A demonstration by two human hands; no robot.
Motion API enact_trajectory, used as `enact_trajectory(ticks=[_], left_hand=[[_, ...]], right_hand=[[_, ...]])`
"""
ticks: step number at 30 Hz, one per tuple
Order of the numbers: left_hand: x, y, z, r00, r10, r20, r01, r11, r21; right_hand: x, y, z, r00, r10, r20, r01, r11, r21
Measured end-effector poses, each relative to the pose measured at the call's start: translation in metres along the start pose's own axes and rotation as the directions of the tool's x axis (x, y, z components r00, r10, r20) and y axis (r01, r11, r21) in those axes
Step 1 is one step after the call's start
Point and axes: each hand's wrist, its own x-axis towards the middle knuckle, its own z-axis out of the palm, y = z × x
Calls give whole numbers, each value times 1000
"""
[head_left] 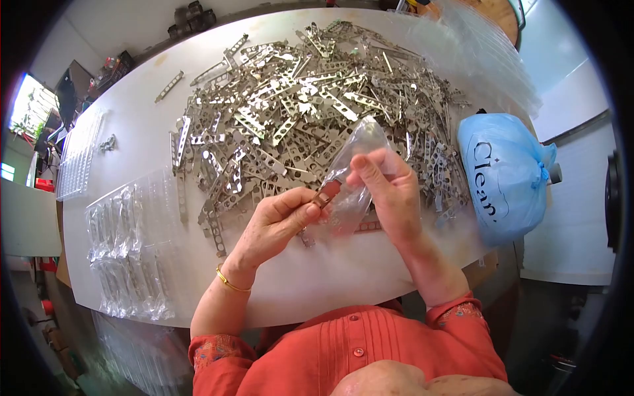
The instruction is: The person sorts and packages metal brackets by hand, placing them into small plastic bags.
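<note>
My left hand (281,218) pinches one end of a small metal bracket (328,191) between thumb and fingers. The bracket's other end points up and right, at the mouth of a clear plastic bag (360,142). Thumb and fingers of my right hand (394,191) are closed on the side of this bag, which hangs out away from me. Beyond both hands spreads a large heap of loose metal brackets (284,109), thin strips with round and slotted holes.
At the left, a clear tray (158,198) holds several bagged brackets (125,231). Another clear tray (79,155) lies behind it. A blue plastic bag marked "Clean" (505,178) stands at the right edge of the white table (264,300). Clear plastic sheets (482,53) lie at the back right.
</note>
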Motion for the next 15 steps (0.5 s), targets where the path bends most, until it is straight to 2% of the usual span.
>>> enact_trajectory(ticks=[1,3,5,7,9,13,15], left_hand=[[0,-2,-1,1000,8,20,-9,998,57],[0,-1,3,999,6,-34,-4,998,57],[0,0,1,998,-18,-68,25,995,95],[0,1,2,996,-15,-93,20,999,51],[1,0,1,995,-13,-102,20,998,66],[2,0,3,989,-23,-145,29,999,42],[4,-3,3,970,79,-229,-88,996,-27]], right_hand=[[1,3,-1,1000,12,1,-12,1000,0],[2,7,0,999,52,9,-53,990,132],[-1,2,5,995,94,39,-98,987,125],[-4,-1,10,988,138,75,-146,983,115],[-8,-2,11,960,208,186,-216,976,26],[-2,7,2,960,187,210,-170,981,-98],[2,8,0,984,144,104,-142,989,-30]])
